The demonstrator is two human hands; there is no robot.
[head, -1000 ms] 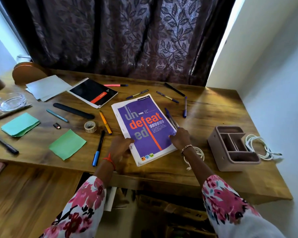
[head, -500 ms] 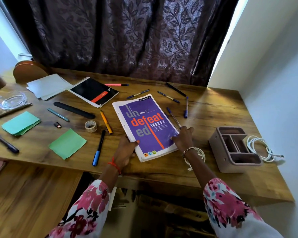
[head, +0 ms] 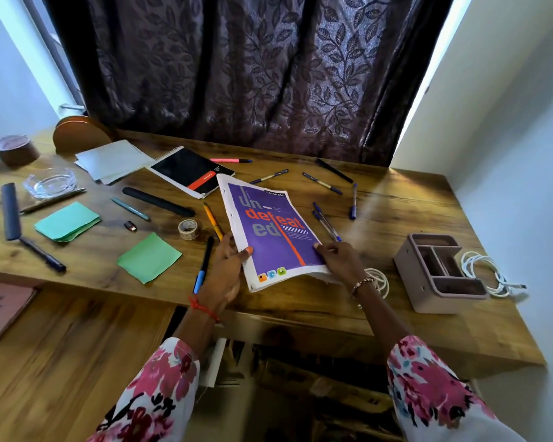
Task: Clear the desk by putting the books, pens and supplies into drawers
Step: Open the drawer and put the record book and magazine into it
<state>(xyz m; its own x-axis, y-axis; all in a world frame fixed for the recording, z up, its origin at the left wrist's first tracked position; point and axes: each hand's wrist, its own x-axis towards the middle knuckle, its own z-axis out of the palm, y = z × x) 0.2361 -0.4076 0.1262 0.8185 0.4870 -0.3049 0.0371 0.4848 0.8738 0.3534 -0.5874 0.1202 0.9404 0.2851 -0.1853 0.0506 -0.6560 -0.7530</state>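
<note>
1. The purple book (head: 273, 232) is in the middle of the worktop (head: 396, 212). It is tilted, with its near right corner off the wood and loose page edges sagging under it.
2. The left hand (head: 227, 272) grips the book's near left edge, thumb on the cover. The right hand (head: 340, 261) grips the near right corner, thumb on top as well.
3. There are two books. The second is a black spiral notebook (head: 192, 172) lying flat to the far left, and the purple book's far corner overlaps it in view.
4. Seven pens lie far and right of the book:
   - a pair of blue pens (head: 326, 221) just beside its right edge
   - a single blue pen (head: 353, 201)
   - a black pen (head: 334, 170)
   - two slim pens (head: 322, 183) beyond the book
   - a pink highlighter (head: 230, 160) by the notebook
5. Five pens lie to the left:
   - a yellow pen (head: 213, 220) close to the left hand
   - a blue-tipped marker (head: 204, 264) close to the left hand
   - a teal pen (head: 130, 208)
   - a grey pen (head: 53, 200)
   - a dark pen (head: 42, 253)
6. Also on the left are two green note pads (head: 149, 257), one tape roll (head: 188, 229), one small USB stick (head: 130, 226), a long black case (head: 158, 201), a stack of white paper (head: 112, 161) and a glass ashtray (head: 51, 185).
7. To the right stands one desk organiser (head: 441, 272) with a white cable (head: 489, 272) coiled beside it. A second cable coil (head: 379, 279) lies just by the right wrist.
</note>
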